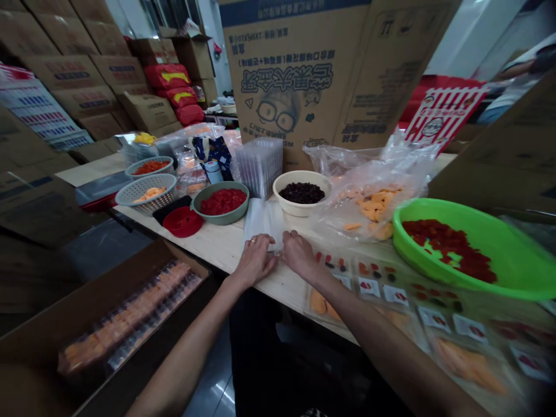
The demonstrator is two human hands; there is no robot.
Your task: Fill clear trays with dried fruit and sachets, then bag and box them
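Side by side at the table's near edge, my left hand and my right hand are both closed, fingers curled in at the near end of clear plastic bags lying flat. The fingertips are partly hidden, and the bags' edge between them is hard to make out. Just beyond stand a grey-green bowl of red pieces, a cream bowl of dark pieces and a stack of clear plastic trays.
Filled clear packs lie under and beside my right forearm. At right are a green basin and a bag of orange pieces. An open carton of packs sits lower left. A large carton stands behind.
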